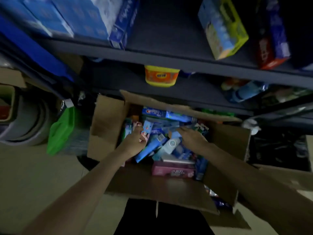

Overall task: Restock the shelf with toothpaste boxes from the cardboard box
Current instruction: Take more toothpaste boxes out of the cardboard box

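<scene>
A dim storeroom is showing a dark metal shelf [169, 62] running across the top of the view, with a pale floor [33, 175] below it. An open cardboard box [108, 126] is sitting on the floor just in front of the shelf, its 4 flaps folded outward. Toothpaste boxes [171, 148] are lying jumbled inside it, long axes pointing every way; 1 blue box [146, 151] is slanting from lower left to upper right, and a pink box [172, 170] is lying flat, left to right, near the front wall. Both hands are reaching into the pile. The left hand [133, 141] is curling its fingers round a small pinkish box [144, 135] at the left of the heap. The right hand [191, 138] is resting on the boxes with fingers stretched forward; its grip is blurred, so I cannot tell whether it is pinching anything. Blue cartons [71, 16] and a yellow-green carton [223, 28] are standing on the shelf above, and a yellow tub [161, 76] is sitting lower down.
</scene>
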A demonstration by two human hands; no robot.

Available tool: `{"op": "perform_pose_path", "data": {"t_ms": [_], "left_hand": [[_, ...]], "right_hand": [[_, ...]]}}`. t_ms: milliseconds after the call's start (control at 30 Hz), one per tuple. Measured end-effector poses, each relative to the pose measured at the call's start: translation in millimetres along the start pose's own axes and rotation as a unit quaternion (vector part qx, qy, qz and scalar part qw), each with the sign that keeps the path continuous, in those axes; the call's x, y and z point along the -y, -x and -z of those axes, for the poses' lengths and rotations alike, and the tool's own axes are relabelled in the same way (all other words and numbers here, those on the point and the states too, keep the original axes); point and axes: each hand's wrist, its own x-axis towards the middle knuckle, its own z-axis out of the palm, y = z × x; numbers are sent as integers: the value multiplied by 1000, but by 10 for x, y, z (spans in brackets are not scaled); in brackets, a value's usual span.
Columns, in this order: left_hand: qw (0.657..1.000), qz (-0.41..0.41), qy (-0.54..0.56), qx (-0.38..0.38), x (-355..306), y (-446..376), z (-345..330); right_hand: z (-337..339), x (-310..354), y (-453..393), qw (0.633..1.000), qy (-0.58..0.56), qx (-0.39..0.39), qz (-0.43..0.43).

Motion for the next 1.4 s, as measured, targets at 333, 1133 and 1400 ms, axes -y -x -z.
{"op": "perform_pose_path", "data": {"t_ms": [333,1133,1400], "left_hand": [[989,111,81,-59,473,-73,-106],[980,-114,157,37,-24,280,894],[905,-229,359,16,-685,955,2010]], "right_hand": [[-437,635,-1121,996,22,13,80],[1052,1261,-66,976,-173,-8,130],[2371,1647,696,849,-475,-127,193]]}}
